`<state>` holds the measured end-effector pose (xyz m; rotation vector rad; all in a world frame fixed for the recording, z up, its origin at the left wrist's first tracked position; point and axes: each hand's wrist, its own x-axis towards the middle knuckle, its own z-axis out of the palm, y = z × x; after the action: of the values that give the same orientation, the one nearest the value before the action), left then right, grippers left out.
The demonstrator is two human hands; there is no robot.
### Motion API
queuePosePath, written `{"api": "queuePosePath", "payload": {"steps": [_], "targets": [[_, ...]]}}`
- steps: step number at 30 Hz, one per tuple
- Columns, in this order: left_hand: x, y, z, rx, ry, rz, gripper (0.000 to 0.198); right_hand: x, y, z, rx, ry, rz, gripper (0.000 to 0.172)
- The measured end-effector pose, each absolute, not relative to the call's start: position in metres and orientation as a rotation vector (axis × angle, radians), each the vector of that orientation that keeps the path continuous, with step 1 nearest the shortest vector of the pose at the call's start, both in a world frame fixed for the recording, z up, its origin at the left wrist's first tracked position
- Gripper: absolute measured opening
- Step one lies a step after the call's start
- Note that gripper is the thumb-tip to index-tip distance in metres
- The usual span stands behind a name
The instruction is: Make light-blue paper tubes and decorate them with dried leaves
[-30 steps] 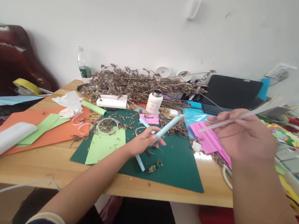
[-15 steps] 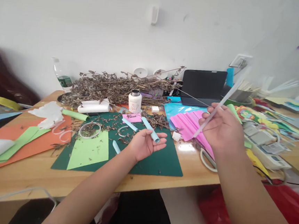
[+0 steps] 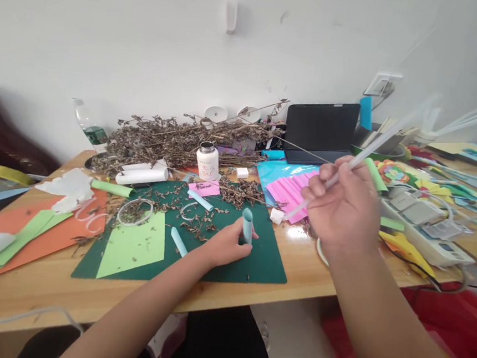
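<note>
My left hand (image 3: 228, 246) is closed round a light blue paper tube (image 3: 247, 224), which stands nearly upright over the green cutting mat (image 3: 262, 267). Raised above the table's right side, my right hand (image 3: 344, 210) grips a long translucent white stick (image 3: 368, 150), slanted up to the right and blurred at its ends. Two more blue paper tubes, one at the back (image 3: 200, 200) and one nearer (image 3: 179, 242), lie on the mat. Beside them are a light green sheet (image 3: 134, 253), a clear ring (image 3: 135, 212) and crumbled dried leaves (image 3: 201, 228).
Dried plant stalks (image 3: 162, 139) pile along the wall behind an uncapped white bottle (image 3: 207, 162). A black tablet (image 3: 322, 128) leans at the back. Folded pink paper (image 3: 289, 192) lies right of the mat, a power strip (image 3: 437, 246) farther right. Orange paper (image 3: 56, 235) covers the left.
My left hand has turned over and lowered, tipping the blue tube from slanted to upright. My right hand still holds the stick and has shifted slightly left in view.
</note>
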<state>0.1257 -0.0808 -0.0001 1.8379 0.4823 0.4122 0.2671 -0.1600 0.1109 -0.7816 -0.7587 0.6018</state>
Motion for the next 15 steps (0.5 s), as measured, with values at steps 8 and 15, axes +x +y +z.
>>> {"api": "queuePosePath", "payload": {"steps": [8, 15], "targets": [[0.14, -0.088, 0.01, 1.865, 0.344, 0.525, 0.009, 0.239, -0.16, 0.118, -0.696, -0.953, 0.642, 0.033], [0.139, -0.092, 0.018, 1.97, 0.301, 0.632, 0.008, 0.229, -0.154, 0.111, -0.637, -1.046, 0.744, 0.033]]}}
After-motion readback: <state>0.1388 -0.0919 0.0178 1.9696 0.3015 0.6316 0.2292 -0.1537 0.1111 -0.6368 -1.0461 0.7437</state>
